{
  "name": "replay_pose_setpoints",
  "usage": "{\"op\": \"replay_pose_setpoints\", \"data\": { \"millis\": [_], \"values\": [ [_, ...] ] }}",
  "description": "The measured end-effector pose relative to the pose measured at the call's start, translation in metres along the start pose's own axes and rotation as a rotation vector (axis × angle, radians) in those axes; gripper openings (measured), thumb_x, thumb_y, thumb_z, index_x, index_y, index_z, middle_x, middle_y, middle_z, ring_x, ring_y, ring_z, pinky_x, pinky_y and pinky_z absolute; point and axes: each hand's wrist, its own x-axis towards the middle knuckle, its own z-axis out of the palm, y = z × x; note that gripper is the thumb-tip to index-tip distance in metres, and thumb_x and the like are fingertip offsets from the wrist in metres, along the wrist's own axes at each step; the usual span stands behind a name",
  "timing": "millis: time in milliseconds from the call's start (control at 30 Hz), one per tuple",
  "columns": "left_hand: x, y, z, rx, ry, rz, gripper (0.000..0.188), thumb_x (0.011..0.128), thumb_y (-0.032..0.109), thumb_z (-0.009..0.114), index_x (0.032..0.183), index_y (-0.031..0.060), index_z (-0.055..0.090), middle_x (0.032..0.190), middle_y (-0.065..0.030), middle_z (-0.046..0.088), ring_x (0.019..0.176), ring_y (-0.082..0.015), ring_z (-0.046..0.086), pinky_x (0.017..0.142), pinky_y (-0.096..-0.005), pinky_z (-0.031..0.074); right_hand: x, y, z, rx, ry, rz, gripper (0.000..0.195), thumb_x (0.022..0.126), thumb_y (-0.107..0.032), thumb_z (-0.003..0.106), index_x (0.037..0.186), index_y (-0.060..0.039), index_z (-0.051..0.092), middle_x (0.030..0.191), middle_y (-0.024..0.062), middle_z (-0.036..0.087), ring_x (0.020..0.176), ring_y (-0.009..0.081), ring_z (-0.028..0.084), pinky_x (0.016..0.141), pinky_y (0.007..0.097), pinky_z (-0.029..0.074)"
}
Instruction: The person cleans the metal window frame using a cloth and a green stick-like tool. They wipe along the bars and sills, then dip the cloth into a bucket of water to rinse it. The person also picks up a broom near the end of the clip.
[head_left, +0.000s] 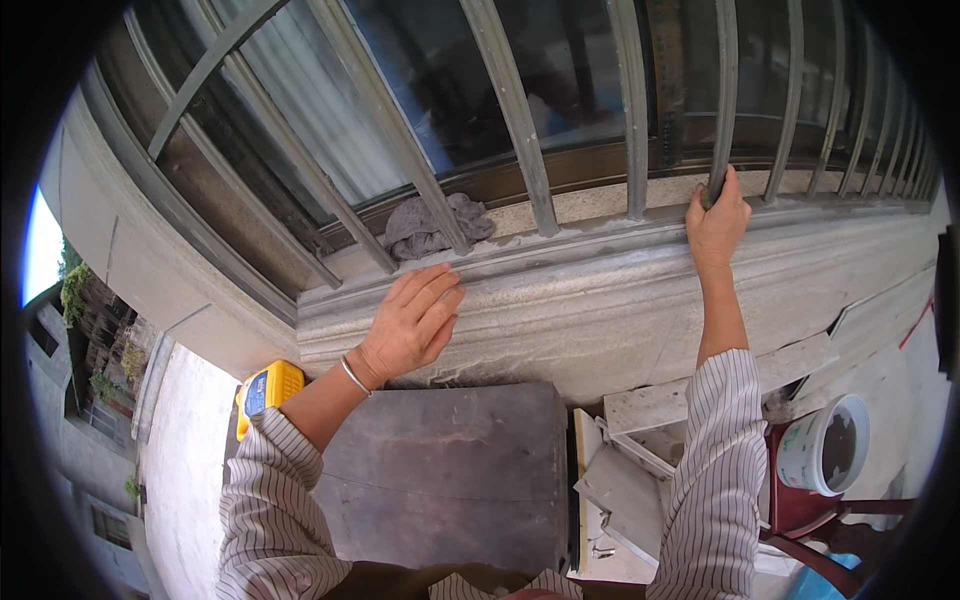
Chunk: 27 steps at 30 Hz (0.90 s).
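My left hand (416, 322), with a bangle at the wrist, rests with fingers loosely together on the outer edge of the stone window sill (525, 289). It appears to hold nothing. At the right, my right hand (720, 221) is wrapped around the foot of a grey metal window bar (726, 90). A small greenish thing shows between its thumb and the bar; what it is cannot be told. Behind the bars, near my left hand, a crumpled grey cloth (427, 225) lies on the inner sill against the window frame.
Below the sill stands a dark flat-topped box or table (450, 480), with a yellow plastic container (281, 382) at its left. Broken pale boards or slabs (622, 487) lie to the right. A white bucket (806, 450) holding murky contents stands on a dark red wooden chair (787, 517).
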Motion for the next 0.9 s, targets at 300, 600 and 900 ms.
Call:
{"op": "replay_pose_setpoints", "data": {
  "millis": [300, 600, 900],
  "values": [
    [0.044, -0.073, 0.009, 0.215, -0.359, -0.159, 0.06, 0.081, -0.002, 0.056, 0.14, 0.0058, 0.047, 0.155, -0.009, 0.035, 0.141, -0.0318, 0.035, 0.117, -0.0476, 0.029, 0.0, 0.0, -0.001, -0.036, -0.028, 0.021, 0.051, 0.085, -0.012, 0.067, 0.132, -0.0028, 0.049, 0.1, 0.0139, 0.067, 0.093, 0.0326, 0.063, 0.089, 0.0419, 0.039],
    [0.062, -0.091, 0.011, 0.017, -0.727, -0.326, 0.067, 0.077, 0.001, 0.057, 0.142, 0.0138, 0.049, 0.154, -0.0061, 0.039, 0.127, -0.0316, 0.052, 0.103, -0.0385, 0.048, -0.002, 0.004, -0.001, -0.045, -0.044, -0.01, 0.051, 0.085, -0.013, 0.066, 0.132, -0.0011, 0.048, 0.098, 0.0154, 0.067, 0.088, 0.0334, 0.063, 0.087, 0.0423, 0.04],
    [0.066, -0.096, 0.008, 0.307, -0.425, -0.356, 0.032, 0.074, -0.002, 0.062, 0.107, -0.0013, 0.064, 0.111, -0.0198, 0.059, 0.095, -0.0368, 0.063, 0.078, -0.0437, 0.055, 0.002, 0.001, -0.002, 0.026, 0.015, -0.033, 0.046, 0.082, -0.01, 0.066, 0.126, -0.0035, 0.052, 0.092, 0.0138, 0.065, 0.087, 0.0352, 0.062, 0.081, 0.0432, 0.041]
  ]
}}
